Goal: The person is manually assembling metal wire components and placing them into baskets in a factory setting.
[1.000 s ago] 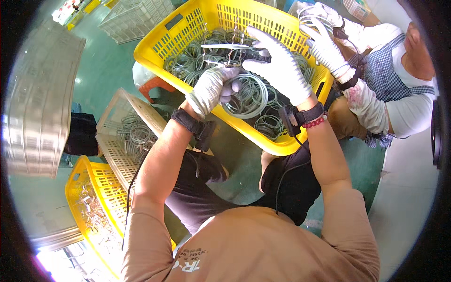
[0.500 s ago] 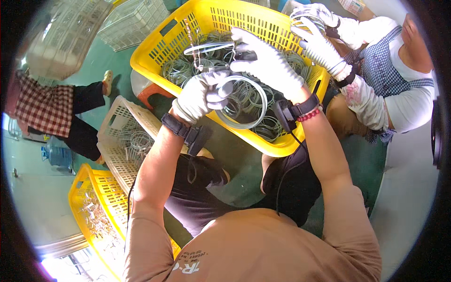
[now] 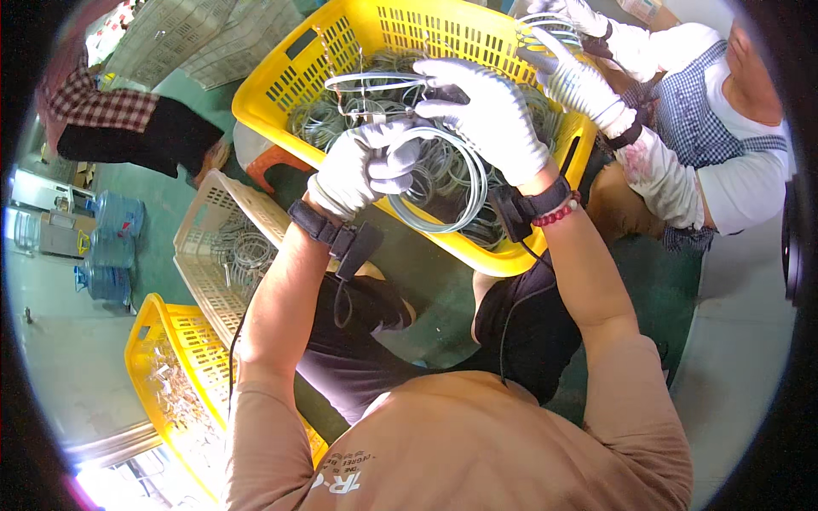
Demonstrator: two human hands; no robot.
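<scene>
Both my hands wear white gloves and work above a yellow basket (image 3: 341, 38) filled with coils of thin grey tubing or cable. My left hand (image 3: 362, 168) is closed, its fingers pinching a round grey coil (image 3: 479, 175) that hangs in front of the basket's near rim. My right hand (image 3: 490, 111) is bent around the end of another thin pale coil (image 3: 375, 81), seen nearly edge-on. Thin coppery strips (image 3: 331, 72) dangle beside that coil. My right fingertips are partly hidden.
Across the basket's right end, a co-worker's gloved hands (image 3: 579, 85) hold similar coils. A beige basket (image 3: 204, 200) with coils stands left, beside a yellow basket (image 3: 196, 328) of small coppery pieces. Blue water bottles (image 3: 111, 243) and a person in checked clothing (image 3: 106, 102) are farther left.
The person at the left has moved farther up the picture, uncovering more water bottles. My hands and coils have shifted only slightly; the coil in my left hand has turned a little.
</scene>
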